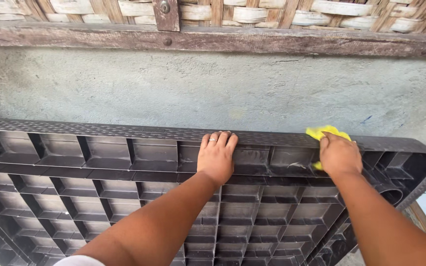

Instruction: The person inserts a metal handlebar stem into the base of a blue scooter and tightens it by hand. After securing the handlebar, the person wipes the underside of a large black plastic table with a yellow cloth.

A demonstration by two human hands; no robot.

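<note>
Head view, looking down at two bare forearms over a black plastic panel. The left arm entered from about 7 o'clock and ran up toward 1 o'clock, nearly straight at the elbow, with a strip of white sleeve at the bottom edge. The left hand lay palm down just left of centre, wrist flat, fingers close together and only slightly spread; the fingertips hooked over the panel's far rim, and a ring showed on one finger. It held nothing and simply pressed on the rim and the ribs below it.

The right arm entered from about 5 o'clock and ran up toward 11 o'clock. The right hand was curled, knuckles up, bunched around a yellow cloth; cloth showed beyond the fingers at 12 o'clock and below the thumb side at 8 o'clock. The cloth sat against the panel's far rim, near its right-hand corner, at about 2 o'clock from picture centre.

The panel showed its ribbed underside, a grid of square cells, and its studded rim ran along the top. Its long axis lay from 9 o'clock to 3 o'clock, dropping slightly toward the right, where the corner was rounded. Its far edge rested close against a grey cement wall. Above the wall ran a weathered wooden beam, and above that woven bamboo matting.
</note>
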